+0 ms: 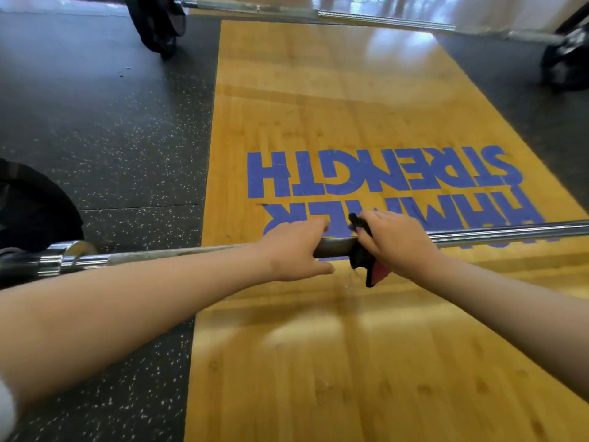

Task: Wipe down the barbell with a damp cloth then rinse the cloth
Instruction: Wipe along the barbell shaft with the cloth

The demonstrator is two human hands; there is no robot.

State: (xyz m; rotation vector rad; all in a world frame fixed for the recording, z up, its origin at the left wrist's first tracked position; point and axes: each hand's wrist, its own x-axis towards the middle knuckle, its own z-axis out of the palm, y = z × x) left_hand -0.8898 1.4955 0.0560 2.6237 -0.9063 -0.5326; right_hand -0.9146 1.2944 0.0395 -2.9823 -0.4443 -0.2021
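Our left hand (296,247) grips the bar (510,232) from above. Its fingers curl over the top and far side of the shaft, and the thumb sticks out to the right along the near side, just under the steel. Our right hand (395,240) sits just beside it, with only a short piece of bare shaft showing between the two. That hand closes around the cloth (361,260), which is wrapped about the bar. The fingers fold over the top, and we cannot see the fingertips behind the shaft.

The cloth is black. A tuft pokes up past our right knuckles on the far side, and a loose end hangs below the bar, showing a red face. The hanging end is clear of the wood beneath it.

The bar runs across the view from left to right, low over a wooden platform (318,362) with blue lettering (350,173) that reads upside down to us. To the left of our hand the shaft looks dull, and it ends in a chrome collar (73,253). To the right of the cloth it shines. A black plate (32,202) sits at the bar's left end, over the speckled rubber floor (111,138).

At the far end of the platform lies a second bar (382,19), well apart from ours, with dark plates at both ends resting on the floor. Both our forearms are bare and reach forward to the bar.
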